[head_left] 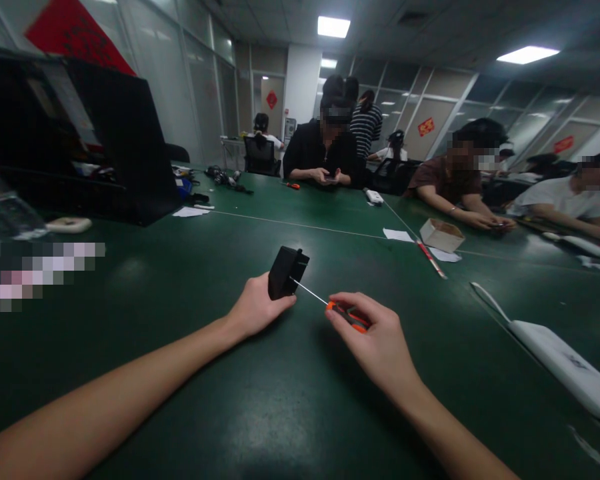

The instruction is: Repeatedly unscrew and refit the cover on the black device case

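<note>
My left hand (257, 309) is closed round a small black box-shaped device (283, 272), holding it tilted above the green table (260, 400). What kind of device it is, I cannot make out. Between the thumb and fingers of my right hand (375, 333) is a screwdriver (349, 319) with an orange and dark grey handle. Its thin metal shaft points up and left, and the tip meets the side of the black device facing my right hand. Whether a screw sits under the tip is too small to see.
On the right lies a white power bank-like device (565, 360) with a looped strap. A small open box (441, 235), papers and a red-and-white strip (431, 260) lie farther back. A large black case (125, 147) stands at left. Several people sit round the table; an orange screwdriver (293, 186) lies far off.
</note>
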Action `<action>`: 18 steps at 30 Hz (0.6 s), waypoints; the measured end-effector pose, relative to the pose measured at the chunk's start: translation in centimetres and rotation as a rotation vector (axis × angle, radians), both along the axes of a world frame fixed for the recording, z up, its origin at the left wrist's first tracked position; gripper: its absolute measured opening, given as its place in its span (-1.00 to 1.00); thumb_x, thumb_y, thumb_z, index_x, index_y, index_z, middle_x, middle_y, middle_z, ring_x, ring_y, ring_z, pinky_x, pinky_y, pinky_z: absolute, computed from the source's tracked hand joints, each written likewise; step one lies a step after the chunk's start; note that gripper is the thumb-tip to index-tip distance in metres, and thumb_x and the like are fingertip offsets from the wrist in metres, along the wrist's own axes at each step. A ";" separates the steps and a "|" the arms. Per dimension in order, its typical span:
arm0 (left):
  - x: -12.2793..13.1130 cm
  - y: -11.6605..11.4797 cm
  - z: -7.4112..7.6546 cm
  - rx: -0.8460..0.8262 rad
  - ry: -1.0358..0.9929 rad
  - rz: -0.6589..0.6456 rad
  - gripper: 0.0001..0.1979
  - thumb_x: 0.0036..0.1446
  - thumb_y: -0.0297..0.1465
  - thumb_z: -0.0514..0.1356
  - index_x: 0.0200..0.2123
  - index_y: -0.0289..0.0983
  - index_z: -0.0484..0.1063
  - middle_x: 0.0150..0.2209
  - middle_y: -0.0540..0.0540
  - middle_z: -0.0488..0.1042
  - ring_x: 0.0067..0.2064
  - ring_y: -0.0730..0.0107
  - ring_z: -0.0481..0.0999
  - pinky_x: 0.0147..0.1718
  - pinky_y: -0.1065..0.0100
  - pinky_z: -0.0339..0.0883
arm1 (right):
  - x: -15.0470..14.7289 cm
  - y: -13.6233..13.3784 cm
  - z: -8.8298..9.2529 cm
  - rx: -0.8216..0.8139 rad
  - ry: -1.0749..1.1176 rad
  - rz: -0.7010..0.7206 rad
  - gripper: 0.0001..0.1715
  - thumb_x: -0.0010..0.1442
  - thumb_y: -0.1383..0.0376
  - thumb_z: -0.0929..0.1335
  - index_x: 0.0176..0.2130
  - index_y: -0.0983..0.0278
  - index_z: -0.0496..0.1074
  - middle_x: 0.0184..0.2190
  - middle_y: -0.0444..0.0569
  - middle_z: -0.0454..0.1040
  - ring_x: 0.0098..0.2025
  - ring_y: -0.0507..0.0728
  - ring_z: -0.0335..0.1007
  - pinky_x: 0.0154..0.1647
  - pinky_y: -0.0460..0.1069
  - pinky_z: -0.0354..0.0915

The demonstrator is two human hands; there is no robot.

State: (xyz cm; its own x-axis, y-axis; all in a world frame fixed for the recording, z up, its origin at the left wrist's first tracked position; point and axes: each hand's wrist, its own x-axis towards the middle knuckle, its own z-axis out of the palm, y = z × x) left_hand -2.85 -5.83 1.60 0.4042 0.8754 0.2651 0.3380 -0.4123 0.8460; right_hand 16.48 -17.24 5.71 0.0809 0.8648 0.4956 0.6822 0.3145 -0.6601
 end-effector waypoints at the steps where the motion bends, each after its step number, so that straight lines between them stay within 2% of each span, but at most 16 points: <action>1: 0.0 0.0 0.0 0.024 0.006 0.009 -0.75 0.00 -0.24 0.29 -0.34 -0.31 0.42 -0.43 -0.04 0.49 -0.40 0.30 0.47 -0.42 0.34 0.30 | 0.0 0.0 0.0 -0.029 0.009 0.004 -0.80 0.18 0.23 0.41 -0.18 0.25 0.55 -0.23 0.01 0.60 -0.24 0.16 0.54 -0.18 0.04 0.43; 3: 0.0 0.0 -0.1 0.068 0.020 0.019 -0.75 0.00 -0.25 0.29 -0.33 -0.30 0.43 -0.41 -0.05 0.50 -0.38 0.29 0.47 -0.40 0.34 0.30 | 0.0 0.1 0.1 -0.094 0.040 0.006 -0.75 0.17 0.20 0.41 -0.15 0.25 0.56 -0.24 0.01 0.61 -0.24 0.18 0.55 -0.17 0.06 0.44; 8: 0.1 -0.1 -0.2 0.122 0.082 0.022 -0.77 0.02 -0.25 0.28 -0.35 -0.29 0.42 -0.43 -0.03 0.47 -0.41 0.31 0.45 -0.43 0.35 0.28 | 0.5 0.1 0.5 -0.191 0.133 0.032 -0.66 0.30 0.15 0.29 -0.16 0.31 0.56 -0.52 -0.06 0.57 -0.42 0.13 0.54 -0.31 0.02 0.43; 11: 0.2 -0.1 -0.3 0.127 0.103 0.011 -0.77 0.02 -0.25 0.27 -0.33 -0.29 0.41 -0.41 -0.04 0.47 -0.40 0.29 0.46 -0.43 0.34 0.28 | 0.8 -0.1 0.5 -0.118 0.089 0.008 -0.71 0.25 0.19 0.35 -0.12 0.30 0.54 -0.45 -0.04 0.60 -0.40 0.14 0.56 -0.30 0.01 0.44; 15: 0.2 -0.2 -0.3 0.134 0.113 0.014 -0.77 0.03 -0.25 0.26 -0.31 -0.29 0.42 -0.39 -0.06 0.49 -0.37 0.27 0.47 -0.39 0.32 0.29 | 0.5 -0.4 0.5 0.050 -0.097 -0.028 -0.76 0.18 0.28 0.39 -0.12 0.27 0.53 -0.29 0.01 0.62 -0.30 0.16 0.57 -0.23 0.04 0.46; 18: 0.2 -0.2 -0.3 0.145 0.119 0.017 -0.79 0.04 -0.26 0.26 -0.32 -0.28 0.42 -0.40 -0.05 0.48 -0.37 0.28 0.47 -0.39 0.32 0.28 | 0.4 -0.4 0.4 0.110 -0.162 -0.012 -0.78 0.18 0.29 0.38 -0.14 0.27 0.53 -0.26 0.02 0.62 -0.28 0.15 0.57 -0.20 0.04 0.47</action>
State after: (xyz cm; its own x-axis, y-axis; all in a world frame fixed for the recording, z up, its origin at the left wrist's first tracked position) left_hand -2.66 -6.05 1.32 0.4261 0.8383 0.3402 0.4402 -0.5207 0.7315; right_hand 16.84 -17.65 6.09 0.0020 0.8043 0.5942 0.7809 0.3699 -0.5033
